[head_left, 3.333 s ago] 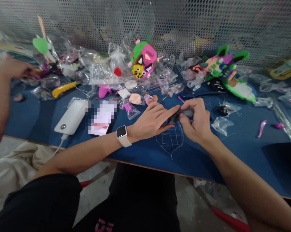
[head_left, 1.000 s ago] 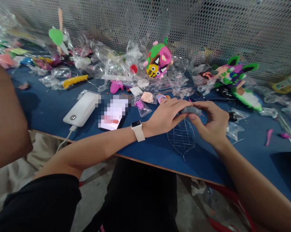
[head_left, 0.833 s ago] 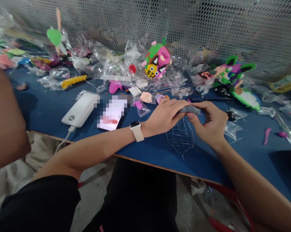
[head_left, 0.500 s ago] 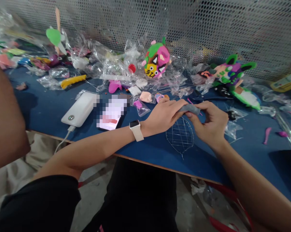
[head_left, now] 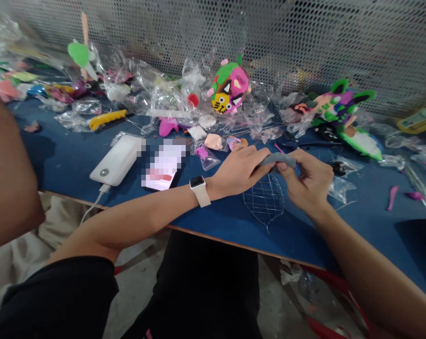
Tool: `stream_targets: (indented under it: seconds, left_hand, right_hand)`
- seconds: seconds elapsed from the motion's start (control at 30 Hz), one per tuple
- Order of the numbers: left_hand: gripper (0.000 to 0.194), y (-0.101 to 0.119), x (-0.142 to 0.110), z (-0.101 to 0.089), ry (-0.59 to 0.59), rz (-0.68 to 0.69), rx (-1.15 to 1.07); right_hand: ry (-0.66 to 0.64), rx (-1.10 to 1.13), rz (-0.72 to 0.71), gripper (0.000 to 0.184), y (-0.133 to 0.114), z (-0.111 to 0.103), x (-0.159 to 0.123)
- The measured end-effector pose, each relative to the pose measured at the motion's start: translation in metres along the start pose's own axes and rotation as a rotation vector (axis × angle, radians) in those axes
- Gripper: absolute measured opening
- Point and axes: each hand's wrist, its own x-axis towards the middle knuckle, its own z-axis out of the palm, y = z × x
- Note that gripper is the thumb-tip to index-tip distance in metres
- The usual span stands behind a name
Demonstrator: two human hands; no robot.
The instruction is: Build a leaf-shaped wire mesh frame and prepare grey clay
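Observation:
A lump of grey modelling clay (head_left: pixel 277 159) is stretched between my two hands, slightly bent in the middle. My left hand (head_left: pixel 244 169), with a watch (head_left: pixel 198 188) at its wrist, has its fingers closed on the left end. The thumb and curled fingers of my right hand (head_left: pixel 307 181) pinch the right end. Just below the clay, a leaf-shaped wire frame (head_left: pixel 264 200) with a criss-cross mesh lies on the blue table (head_left: pixel 213 226). Its top is partly hidden behind my hands.
A white power bank (head_left: pixel 116 162) with a cable and a lit phone (head_left: pixel 165 165) lie left. Behind are a colourful clay cat figure (head_left: pixel 230 87), a yellow cutter (head_left: pixel 108 119) and plastic wrappers (head_left: pixel 156 80). A pink clay tool (head_left: pixel 392 197) lies right. Another person's arm (head_left: pixel 11 174) is at far left.
The grey clay has become more bent, its middle arching up as my right fingers shift on it. My left hand has hardly moved, and the wire frame stays in place.

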Motion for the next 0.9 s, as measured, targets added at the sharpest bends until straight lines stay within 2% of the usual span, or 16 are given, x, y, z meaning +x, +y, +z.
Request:
stream_targets:
  seconds: [0.23,0.37,0.43,0.53,0.73,0.9]
  left_hand:
    - [0.043,0.004,0.000,0.000,0.010,0.003,-0.005]
    - [0.053,0.005,0.000,-0.003,0.035,-0.006,-0.029]
    - [0.058,0.005,0.000,-0.004,0.039,-0.011,-0.045]
    - [0.061,0.003,0.000,-0.003,0.044,-0.009,-0.054]
    - [0.058,0.002,0.000,0.001,0.052,-0.015,-0.020]
    - [0.052,0.001,0.000,0.001,0.042,-0.029,0.001]
  right_hand:
    - [0.066,-0.026,0.082,0.042,0.006,0.004,-0.002]
    - [0.074,-0.064,0.049,0.042,0.005,0.003,-0.001]
    - [0.038,-0.052,0.018,0.046,0.001,0.000,0.001]
    - [0.060,-0.018,-0.007,0.051,-0.004,-0.002,0.004]
    - [0.044,0.011,-0.016,0.025,0.003,-0.001,0.005]
    - [0.025,0.011,0.038,0.024,0.012,0.001,0.000]
